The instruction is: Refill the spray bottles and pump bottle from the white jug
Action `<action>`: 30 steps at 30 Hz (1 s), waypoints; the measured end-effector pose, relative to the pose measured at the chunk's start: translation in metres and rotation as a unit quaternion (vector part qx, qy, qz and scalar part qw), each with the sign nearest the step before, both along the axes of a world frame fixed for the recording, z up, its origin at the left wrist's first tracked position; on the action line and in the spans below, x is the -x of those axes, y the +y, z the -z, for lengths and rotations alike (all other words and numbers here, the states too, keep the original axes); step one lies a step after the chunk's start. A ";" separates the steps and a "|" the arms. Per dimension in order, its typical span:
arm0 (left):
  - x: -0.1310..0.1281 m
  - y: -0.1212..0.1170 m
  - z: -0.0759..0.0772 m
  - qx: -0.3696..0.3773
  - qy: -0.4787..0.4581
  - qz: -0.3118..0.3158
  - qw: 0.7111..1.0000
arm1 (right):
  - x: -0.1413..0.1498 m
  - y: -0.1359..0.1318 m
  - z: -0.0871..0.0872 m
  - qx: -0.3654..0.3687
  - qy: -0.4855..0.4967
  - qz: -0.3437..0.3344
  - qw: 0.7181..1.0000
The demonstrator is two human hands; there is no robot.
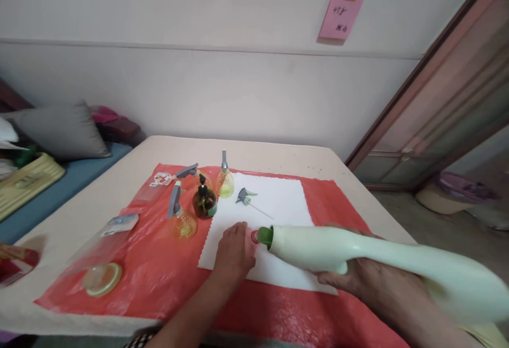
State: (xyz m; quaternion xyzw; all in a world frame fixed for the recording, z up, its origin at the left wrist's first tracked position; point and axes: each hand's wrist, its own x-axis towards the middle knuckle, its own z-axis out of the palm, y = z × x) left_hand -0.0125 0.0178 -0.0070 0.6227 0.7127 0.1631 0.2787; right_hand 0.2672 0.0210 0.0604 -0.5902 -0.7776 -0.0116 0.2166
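Note:
My left hand (234, 250) is closed around a small pinkish bottle (252, 237) whose threaded neck points right. My right hand (358, 273) grips a long pale green plastic container (314, 244) from below and behind. The container lies nearly level, and its dark green spout (264, 235) meets the bottle's neck; I cannot tell how far in it reaches. Just beyond, a grey spray trigger head (247, 197) with a thin tube rests on the white sheet (278, 199).
Left of the sheet stand a brown pump bottle (204, 200) and clear spray bottles (185, 223) with grey heads. A round lid (104, 279) and plastic packaging (119, 224) lie on the red plastic cover (159, 279). A wall (238, 93) closes off the table's far side.

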 end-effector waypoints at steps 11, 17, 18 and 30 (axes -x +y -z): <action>0.035 0.020 -0.021 0.006 -0.537 -0.137 0.832 | 0.013 0.037 0.005 0.139 0.315 0.122 0.931; 0.048 0.023 -0.032 -0.046 -0.508 -0.194 0.838 | 0.011 0.038 0.010 0.037 0.418 0.225 0.880; 0.049 0.024 -0.032 -0.058 -0.481 -0.202 0.851 | 0.010 0.039 0.012 0.031 0.424 0.252 0.869; 0.051 0.035 -0.029 -0.069 -0.356 -0.193 0.912 | 0.010 0.080 0.048 -0.042 0.462 0.332 0.822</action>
